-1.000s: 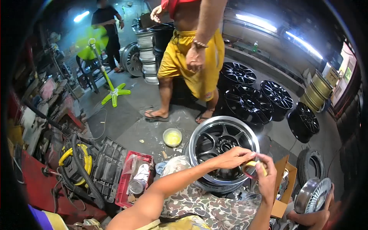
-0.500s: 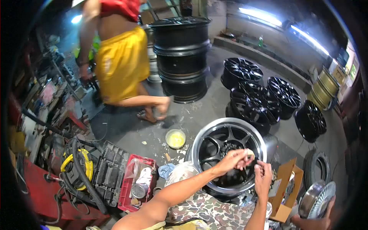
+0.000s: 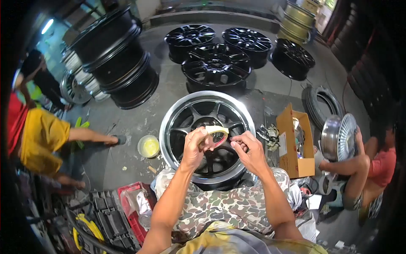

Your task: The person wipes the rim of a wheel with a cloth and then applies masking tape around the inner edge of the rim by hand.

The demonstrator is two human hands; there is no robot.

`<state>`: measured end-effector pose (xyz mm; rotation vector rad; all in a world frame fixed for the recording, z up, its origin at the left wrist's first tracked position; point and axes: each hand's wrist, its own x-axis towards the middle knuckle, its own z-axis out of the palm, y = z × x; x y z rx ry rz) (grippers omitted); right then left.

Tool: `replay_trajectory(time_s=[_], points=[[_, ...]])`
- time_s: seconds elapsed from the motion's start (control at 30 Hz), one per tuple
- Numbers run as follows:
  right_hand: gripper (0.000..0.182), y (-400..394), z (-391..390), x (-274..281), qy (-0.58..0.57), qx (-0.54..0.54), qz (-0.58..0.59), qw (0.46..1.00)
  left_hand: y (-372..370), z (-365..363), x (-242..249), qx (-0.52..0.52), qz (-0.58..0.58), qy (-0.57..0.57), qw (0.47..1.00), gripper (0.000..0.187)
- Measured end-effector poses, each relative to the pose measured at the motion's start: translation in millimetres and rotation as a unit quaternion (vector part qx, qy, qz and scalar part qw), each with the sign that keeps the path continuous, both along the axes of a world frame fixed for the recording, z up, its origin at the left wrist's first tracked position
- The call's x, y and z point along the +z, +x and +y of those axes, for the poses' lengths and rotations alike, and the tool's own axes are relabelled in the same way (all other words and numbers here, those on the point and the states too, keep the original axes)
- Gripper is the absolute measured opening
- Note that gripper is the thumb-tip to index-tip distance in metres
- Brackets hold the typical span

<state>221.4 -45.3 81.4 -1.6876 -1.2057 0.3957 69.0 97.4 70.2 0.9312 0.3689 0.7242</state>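
Note:
My left hand [image 3: 195, 146] grips a roll of tape [image 3: 216, 132], cream on the outside with a red inner rim, raised over a black alloy wheel with a polished lip [image 3: 171, 115]. My right hand [image 3: 250, 151] is just right of the roll, fingers pinched at its loose end. The wheel lies flat on the floor in front of my camouflage-clad knees [image 3: 224, 207]. Part of the wheel's hub is hidden behind both hands.
A yellow-filled bowl [image 3: 149, 146] sits left of the wheel, an open cardboard box [image 3: 294, 146] to its right. Several black wheels [image 3: 215, 63] lie beyond, a stack [image 3: 114, 59] at far left. A person in yellow shorts [image 3: 40, 135] walks left; another person [image 3: 372, 165] holds a chrome wheel [image 3: 338, 136].
My view has swung right and down, centering the wheel. The person in yellow shorts has walked off to the left. Both hands stay at the tape roll.

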Motion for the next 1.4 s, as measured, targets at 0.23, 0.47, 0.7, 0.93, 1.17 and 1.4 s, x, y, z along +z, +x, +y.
replay_trajectory(time_s=[0.23,0.47,0.7,0.93,1.17,1.4], points=[[0.021,5,-3,-1,0.059,-0.005,0.145,0.988,4,-7,-3,-0.029,0.042,0.019,0.998,0.032],[0.025,6,-7,4,0.072,0.053,0.110,0.990,5,-12,-11,-0.107,0.127,0.107,0.980,0.034],[0.013,9,-15,-2,0.040,0.099,0.117,0.987,10,-17,-13,-0.159,0.164,0.172,0.958,0.039],[0.011,4,-15,-5,0.017,0.039,0.195,0.980,20,-25,-24,-0.104,0.179,0.188,0.960,0.020],[0.010,5,-12,-15,0.022,0.020,0.249,0.968,23,-29,-16,0.044,0.143,0.444,0.884,0.032],[0.010,3,-2,-17,0.041,-0.023,0.263,0.964,15,-34,-16,0.072,0.207,0.465,0.858,0.054]])
